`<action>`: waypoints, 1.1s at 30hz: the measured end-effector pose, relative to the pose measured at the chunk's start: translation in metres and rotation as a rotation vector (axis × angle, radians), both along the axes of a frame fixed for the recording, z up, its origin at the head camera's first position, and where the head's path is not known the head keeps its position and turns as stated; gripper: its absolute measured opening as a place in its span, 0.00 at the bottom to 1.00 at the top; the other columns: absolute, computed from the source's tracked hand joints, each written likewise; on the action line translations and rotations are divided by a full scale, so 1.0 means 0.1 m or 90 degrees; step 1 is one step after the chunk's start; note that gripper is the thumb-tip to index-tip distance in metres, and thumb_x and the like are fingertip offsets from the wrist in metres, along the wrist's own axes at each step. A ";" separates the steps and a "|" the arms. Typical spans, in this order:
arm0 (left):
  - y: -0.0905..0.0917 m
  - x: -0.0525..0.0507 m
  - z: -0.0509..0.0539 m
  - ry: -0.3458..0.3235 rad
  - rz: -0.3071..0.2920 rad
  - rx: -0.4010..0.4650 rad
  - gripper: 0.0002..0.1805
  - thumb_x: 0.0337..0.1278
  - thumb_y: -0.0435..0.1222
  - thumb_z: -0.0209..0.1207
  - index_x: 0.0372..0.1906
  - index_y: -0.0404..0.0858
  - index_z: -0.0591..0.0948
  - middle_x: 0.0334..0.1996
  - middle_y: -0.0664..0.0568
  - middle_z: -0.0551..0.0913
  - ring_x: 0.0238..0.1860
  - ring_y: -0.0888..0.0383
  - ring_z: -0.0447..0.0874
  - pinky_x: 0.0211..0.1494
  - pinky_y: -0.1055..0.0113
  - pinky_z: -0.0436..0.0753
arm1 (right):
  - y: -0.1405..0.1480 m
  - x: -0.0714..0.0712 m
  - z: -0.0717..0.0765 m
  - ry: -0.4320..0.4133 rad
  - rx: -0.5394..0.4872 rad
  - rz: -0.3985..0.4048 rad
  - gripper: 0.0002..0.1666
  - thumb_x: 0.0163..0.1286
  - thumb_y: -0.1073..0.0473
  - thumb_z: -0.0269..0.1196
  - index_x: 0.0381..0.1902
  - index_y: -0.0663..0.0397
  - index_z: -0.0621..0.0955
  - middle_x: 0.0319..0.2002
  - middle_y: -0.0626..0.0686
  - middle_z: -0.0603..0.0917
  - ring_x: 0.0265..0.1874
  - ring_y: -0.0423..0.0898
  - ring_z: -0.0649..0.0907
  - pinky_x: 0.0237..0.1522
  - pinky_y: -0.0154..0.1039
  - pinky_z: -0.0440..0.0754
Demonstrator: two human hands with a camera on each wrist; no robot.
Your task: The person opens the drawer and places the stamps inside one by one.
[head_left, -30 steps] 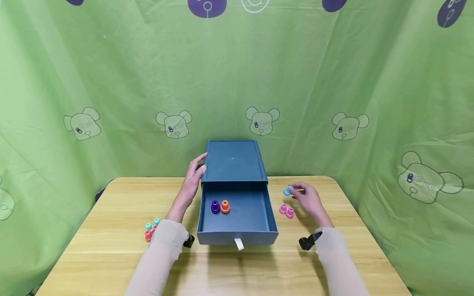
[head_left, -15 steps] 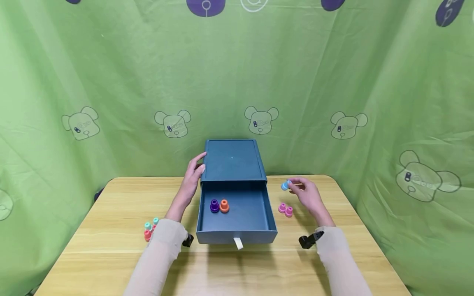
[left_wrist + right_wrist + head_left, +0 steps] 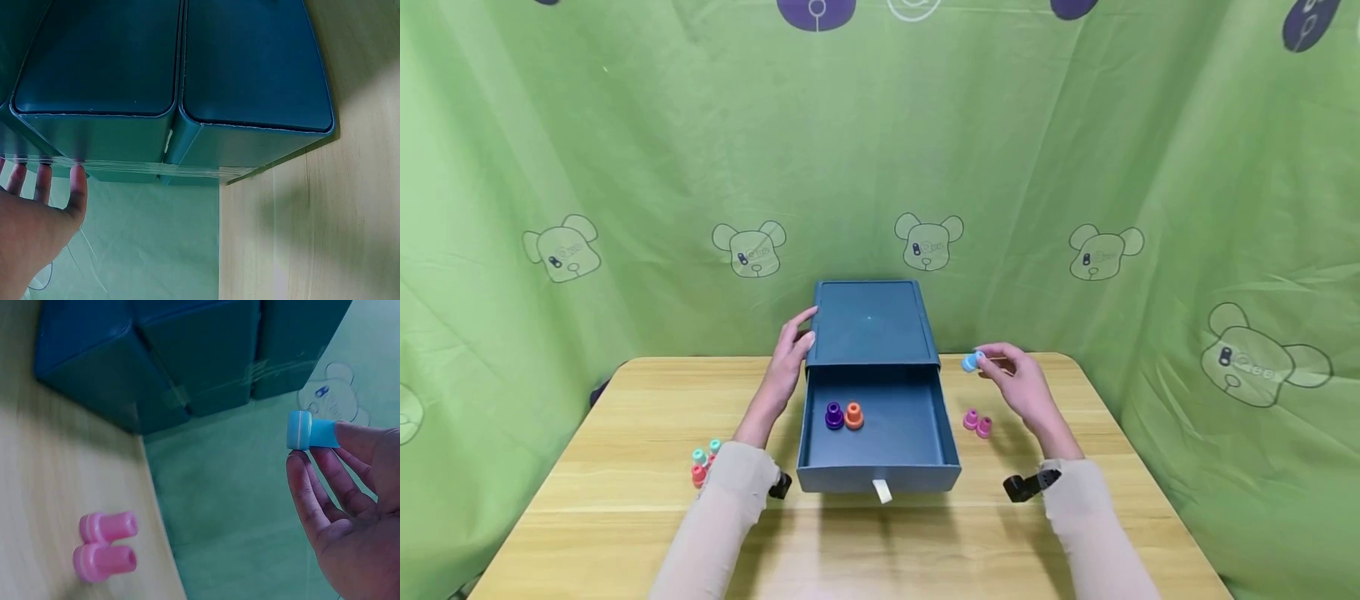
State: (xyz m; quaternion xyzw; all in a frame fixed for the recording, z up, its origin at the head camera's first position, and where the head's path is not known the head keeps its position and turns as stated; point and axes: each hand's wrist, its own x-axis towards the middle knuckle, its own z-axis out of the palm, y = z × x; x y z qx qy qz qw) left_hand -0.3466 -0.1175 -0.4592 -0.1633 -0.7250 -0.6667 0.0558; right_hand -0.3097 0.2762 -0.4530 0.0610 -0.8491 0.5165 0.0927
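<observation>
The blue drawer cabinet (image 3: pixel 872 323) stands at the table's middle with its top drawer (image 3: pixel 895 429) pulled out. A purple peg (image 3: pixel 834 416) and an orange peg (image 3: pixel 853 416) stand side by side inside it. My left hand (image 3: pixel 782 367) rests on the cabinet's left side, and in the left wrist view the fingertips of that hand (image 3: pixel 40 219) touch its wall. Right of the cabinet, my right hand (image 3: pixel 1026 392) pinches a light blue peg (image 3: pixel 972 362), raised above the table. The right wrist view shows the blue peg (image 3: pixel 300 430) tilted sideways between thumb and fingers.
Two pink pegs (image 3: pixel 977 423) stand together on the table (image 3: pixel 625 500), right of the drawer. Several red and teal pegs (image 3: pixel 699 467) are at the left, partly behind the left sleeve. A green curtain (image 3: pixel 850 167) hangs behind. A white tab (image 3: pixel 882 491) sticks out from the drawer front.
My right hand has moved up and slightly left with the light blue peg, lifting it away from the pink pegs. My left hand stays against the cabinet.
</observation>
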 end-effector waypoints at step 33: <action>0.02 0.02 0.01 0.008 0.015 0.008 0.28 0.78 0.47 0.47 0.79 0.53 0.65 0.76 0.43 0.59 0.71 0.43 0.64 0.74 0.43 0.65 | -0.52 0.52 0.69 0.094 -0.092 0.131 0.18 0.77 0.57 0.63 0.57 0.62 0.82 0.47 0.54 0.87 0.46 0.44 0.88 0.54 0.34 0.85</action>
